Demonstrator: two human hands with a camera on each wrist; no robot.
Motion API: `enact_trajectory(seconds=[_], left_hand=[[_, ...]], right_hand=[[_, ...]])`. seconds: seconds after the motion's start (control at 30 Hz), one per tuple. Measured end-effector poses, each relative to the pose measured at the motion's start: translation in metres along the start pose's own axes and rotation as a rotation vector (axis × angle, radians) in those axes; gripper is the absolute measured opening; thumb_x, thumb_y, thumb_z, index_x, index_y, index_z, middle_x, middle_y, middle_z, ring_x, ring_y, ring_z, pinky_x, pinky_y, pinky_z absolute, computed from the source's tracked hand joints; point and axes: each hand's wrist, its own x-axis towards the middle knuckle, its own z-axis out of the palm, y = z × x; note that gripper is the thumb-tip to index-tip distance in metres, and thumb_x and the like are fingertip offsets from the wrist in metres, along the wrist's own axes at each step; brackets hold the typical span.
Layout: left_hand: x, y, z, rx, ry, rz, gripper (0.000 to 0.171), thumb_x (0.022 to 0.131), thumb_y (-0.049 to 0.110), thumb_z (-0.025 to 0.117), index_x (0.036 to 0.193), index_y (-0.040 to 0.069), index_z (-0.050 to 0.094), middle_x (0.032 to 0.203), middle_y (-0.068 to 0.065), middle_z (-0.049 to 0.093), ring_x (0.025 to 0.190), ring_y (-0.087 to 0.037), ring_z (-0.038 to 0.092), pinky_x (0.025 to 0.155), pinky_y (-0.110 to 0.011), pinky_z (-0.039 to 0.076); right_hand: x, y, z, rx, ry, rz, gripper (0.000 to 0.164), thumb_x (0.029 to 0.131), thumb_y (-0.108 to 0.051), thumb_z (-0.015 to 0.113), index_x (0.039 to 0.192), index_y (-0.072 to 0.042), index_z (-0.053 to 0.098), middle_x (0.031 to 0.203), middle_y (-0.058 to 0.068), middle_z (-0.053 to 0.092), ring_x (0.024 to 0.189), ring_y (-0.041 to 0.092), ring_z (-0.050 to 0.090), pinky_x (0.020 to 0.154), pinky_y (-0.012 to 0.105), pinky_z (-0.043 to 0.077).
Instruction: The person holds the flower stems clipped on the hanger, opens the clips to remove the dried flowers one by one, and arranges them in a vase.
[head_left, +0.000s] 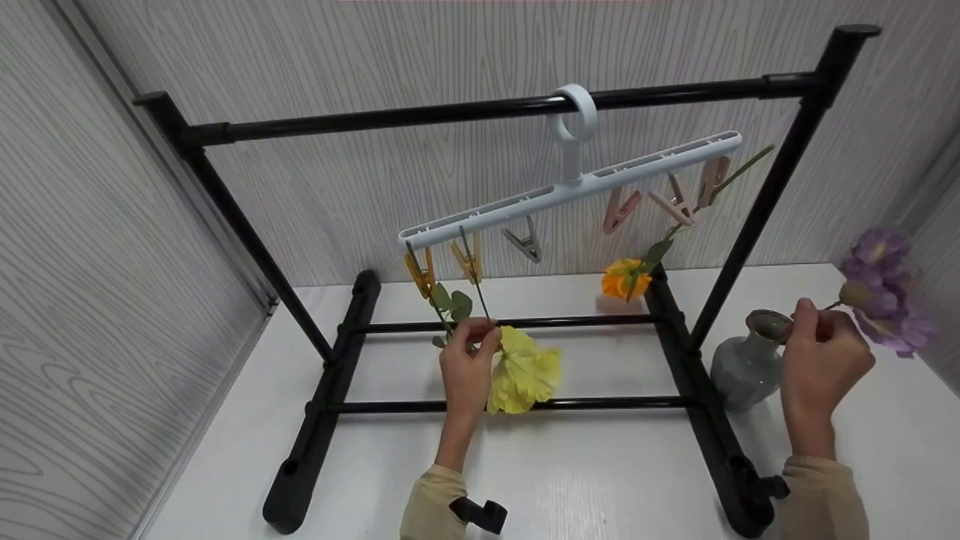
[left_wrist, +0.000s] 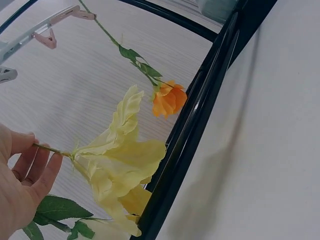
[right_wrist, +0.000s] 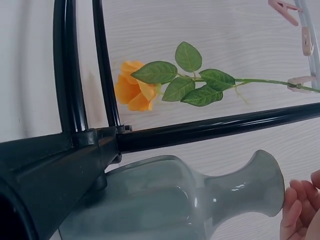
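Observation:
In the head view my left hand point(head_left: 469, 367) pinches the stem of a yellow flower point(head_left: 521, 371) just behind its bloom. That stem runs up to a yellow clip point(head_left: 466, 262) on a white hanger point(head_left: 495, 214). A second stem with green leaves point(head_left: 452, 302) hangs from the yellow clip point(head_left: 420, 274) at the hanger's left end. My right hand point(head_left: 825, 360) grips the thin stem of a purple flower point(head_left: 885, 296), beside the mouth of a grey-green vase point(head_left: 746, 367). In the right wrist view, fingers point(right_wrist: 295, 205) are close to the vase's rim; the purple flower is out of frame.
A black rack point(head_left: 420, 115) carries the hanger by its ring. An orange flower point(head_left: 626, 279) hangs head down from a clip point(head_left: 712, 180) at the right end. Grey point(head_left: 525, 241) and pink point(head_left: 620, 211) clips hang between. The vase stands against the rack's right foot point(head_left: 705, 420).

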Motion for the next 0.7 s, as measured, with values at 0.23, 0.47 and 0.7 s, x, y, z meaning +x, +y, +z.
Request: enact_trajectory(seconds=[0.23, 0.47, 0.7], left_hand=[[0.0, 0.0, -0.002, -0.002, -0.02, 0.006, 0.008, 0.098, 0.007, 0.071, 0.105, 0.003, 0.071, 0.098, -0.008, 0.071, 0.088, -0.022, 0.068, 0.073, -0.026, 0.053], [0.001, -0.001, -0.003, -0.028, -0.055, 0.025, 0.008, 0.099, 0.005, 0.069, 0.106, 0.001, 0.07, 0.1, -0.012, 0.071, 0.089, -0.03, 0.07, 0.076, -0.029, 0.057], [0.001, 0.0, -0.003, -0.038, -0.076, -0.005, 0.008, 0.099, 0.006, 0.069, 0.106, 0.002, 0.071, 0.098, -0.011, 0.07, 0.089, -0.027, 0.069, 0.075, -0.028, 0.056]], right_hand=[[-0.004, -0.005, 0.003, 0.049, -0.033, -0.032, 0.036, 0.101, -0.02, 0.066, 0.08, 0.01, 0.072, 0.062, -0.028, 0.053, 0.062, -0.004, 0.051, 0.068, 0.018, 0.037], [-0.009, -0.016, 0.003, 0.053, -0.039, -0.041, 0.038, 0.102, -0.021, 0.065, 0.08, 0.01, 0.071, 0.063, -0.025, 0.055, 0.059, -0.002, 0.051, 0.059, 0.015, 0.039], [-0.015, -0.026, 0.003, 0.028, -0.066, -0.1, 0.039, 0.103, -0.022, 0.063, 0.081, 0.009, 0.071, 0.065, -0.033, 0.054, 0.062, -0.007, 0.052, 0.058, 0.012, 0.039]])
